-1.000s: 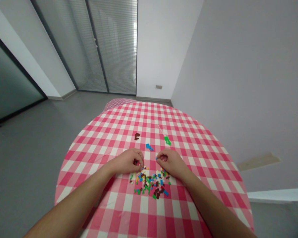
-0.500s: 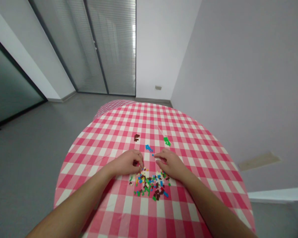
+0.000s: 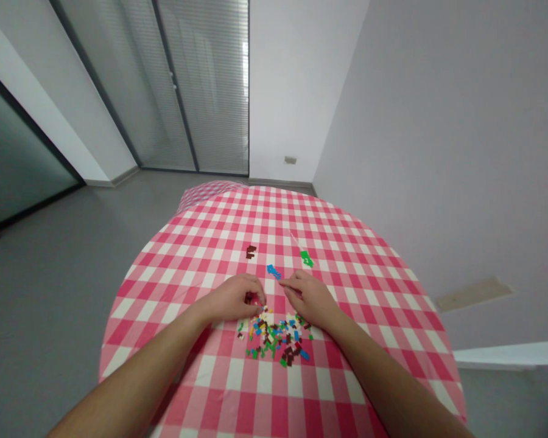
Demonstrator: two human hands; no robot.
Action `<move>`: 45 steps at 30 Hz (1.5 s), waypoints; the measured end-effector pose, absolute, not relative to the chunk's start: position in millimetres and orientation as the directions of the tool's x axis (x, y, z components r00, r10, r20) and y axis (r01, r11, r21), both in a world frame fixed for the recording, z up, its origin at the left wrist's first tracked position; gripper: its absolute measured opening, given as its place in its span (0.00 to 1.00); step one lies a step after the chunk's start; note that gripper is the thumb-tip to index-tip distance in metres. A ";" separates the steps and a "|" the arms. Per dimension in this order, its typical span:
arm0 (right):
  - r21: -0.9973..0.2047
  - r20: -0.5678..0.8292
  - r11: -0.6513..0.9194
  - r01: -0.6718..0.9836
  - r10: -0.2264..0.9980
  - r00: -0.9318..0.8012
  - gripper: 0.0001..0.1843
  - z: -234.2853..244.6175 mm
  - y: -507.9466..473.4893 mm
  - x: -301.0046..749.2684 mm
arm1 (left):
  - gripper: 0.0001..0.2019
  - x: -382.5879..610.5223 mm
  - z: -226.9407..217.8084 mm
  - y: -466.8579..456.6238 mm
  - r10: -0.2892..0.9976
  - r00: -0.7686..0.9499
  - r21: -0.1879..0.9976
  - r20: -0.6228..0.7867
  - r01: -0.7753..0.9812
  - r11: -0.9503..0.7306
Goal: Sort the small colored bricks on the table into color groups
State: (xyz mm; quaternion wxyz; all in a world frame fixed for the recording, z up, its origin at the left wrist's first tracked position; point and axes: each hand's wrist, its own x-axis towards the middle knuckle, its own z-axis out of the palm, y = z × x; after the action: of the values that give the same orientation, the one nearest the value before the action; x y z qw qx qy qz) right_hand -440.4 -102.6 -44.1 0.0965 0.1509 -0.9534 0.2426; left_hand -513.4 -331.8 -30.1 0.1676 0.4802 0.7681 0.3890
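Observation:
A heap of tiny mixed-colour bricks (image 3: 276,337) lies on the round table with a red-and-white checked cloth (image 3: 210,377). My left hand (image 3: 234,298) rests curled at the heap's far left edge, thumb and fingertips pinched together over a small piece. My right hand (image 3: 309,297) reaches toward the small blue pile (image 3: 273,271), its fingertips pinched and almost touching that pile. Farther back lie a small brown pile (image 3: 251,250) and a small green pile (image 3: 306,258).
The table stands near a grey wall (image 3: 438,152) on the right. Grey floor (image 3: 64,261) spreads to the left, with glass doors and blinds (image 3: 201,79) at the back. A second checked surface (image 3: 205,191) peeks out behind the table.
My right hand has moved from the heap's far edge forward and left to the blue pile with a small blue piece in its fingertips. My left hand has stayed put.

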 end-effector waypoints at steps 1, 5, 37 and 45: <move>-0.428 0.257 0.839 -0.335 -0.243 -0.935 0.14 -44.3 -102.5 -440.5 | 0.08 -513.1 -30.3 -331.6 0.865 -0.488 0.755 0.115 0.609 0.244; -0.410 0.250 0.852 -0.325 -0.238 -0.939 0.14 -45.5 -102.7 -441.5 | 0.06 -511.8 -32.1 -330.0 0.850 -0.514 0.741 0.114 0.614 0.272; -0.401 0.158 0.806 -0.436 -0.408 -0.899 0.11 -40.2 -135.3 -438.8 | 0.08 -524.2 -34.4 -346.4 0.888 -0.457 0.875 -0.046 0.411 0.257; -0.511 0.180 0.772 -0.379 -0.335 -0.925 0.08 -38.2 -136.8 -438.8 | 0.06 -526.0 -26.5 -353.9 0.848 -0.526 0.898 -0.064 0.340 0.279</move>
State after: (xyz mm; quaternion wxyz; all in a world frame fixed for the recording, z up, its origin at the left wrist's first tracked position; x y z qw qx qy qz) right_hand -438.8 -136.8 -38.2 0.0394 0.1898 -0.9404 0.2794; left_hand -526.0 -353.9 -26.5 0.2819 0.3969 0.7483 0.4505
